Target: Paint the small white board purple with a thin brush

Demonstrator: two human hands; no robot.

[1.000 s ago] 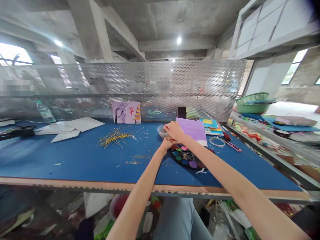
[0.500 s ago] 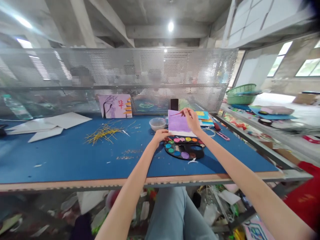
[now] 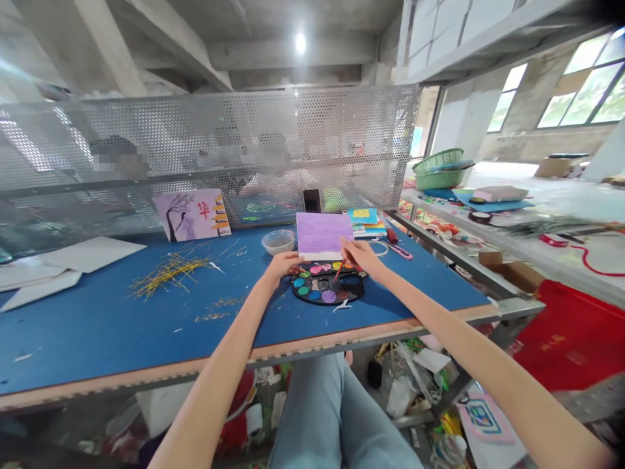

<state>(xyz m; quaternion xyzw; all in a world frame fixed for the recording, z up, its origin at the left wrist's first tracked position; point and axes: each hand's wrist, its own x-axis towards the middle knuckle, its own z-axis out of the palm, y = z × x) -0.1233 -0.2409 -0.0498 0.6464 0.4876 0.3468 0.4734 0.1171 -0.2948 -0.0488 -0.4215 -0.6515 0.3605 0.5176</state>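
Note:
A paintbrush is pinched in my right hand, its tip pointing down at the middle of the black paint palette. Behind the palette stands a board, painted purple with a white strip along its lower edge. At that board's lower left corner is my left hand, fingers closed on the edge, close to the palette's rim. Just left of the board sits a clear plastic bowl. The palette holds several round paint colours, with purple nearest me.
Yellow thin sticks lie scattered on the blue tabletop. A finished-looking picture leans on the perforated metal screen. White boards lie left. A phone, colourful packets and a pink cutter lie around the painted board.
My right hand has lowered the brush from the purple board to the palette. My left hand stays at the board's corner. The view has turned slightly right.

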